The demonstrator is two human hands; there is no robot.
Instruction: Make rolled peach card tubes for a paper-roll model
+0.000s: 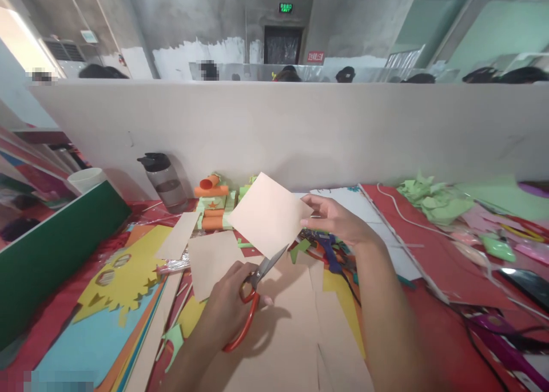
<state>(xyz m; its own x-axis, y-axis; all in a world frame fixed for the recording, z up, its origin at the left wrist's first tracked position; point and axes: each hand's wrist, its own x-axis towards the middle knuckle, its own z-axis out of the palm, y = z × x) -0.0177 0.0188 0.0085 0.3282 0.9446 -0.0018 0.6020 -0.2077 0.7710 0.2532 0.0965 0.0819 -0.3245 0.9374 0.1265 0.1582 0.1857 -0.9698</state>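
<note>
My left hand (229, 300) is closed around scissors (257, 276) with red-orange handles, one handle loop hanging below the fingers. Their blades point up and right, the tip just at the lower edge of a cream sheet of paper (268, 214). That sheet is held up by its right corner, pinched between the thumb and fingers of my right hand (332, 217). Beneath both hands lies larger cream paper (278, 335). Another cream piece (214, 260) rests left of the scissors. Whether the blades touch the raised sheet, I cannot tell.
Orange-and-green paper models (212, 203) stand behind, beside a water bottle (165, 183). Yellow cutout paper (124, 272) and coloured sheets lie left, near a green board (55, 260). A blue glue gun (329, 252), cables and a phone (525, 286) are on the right. A white partition (274, 129) rises behind.
</note>
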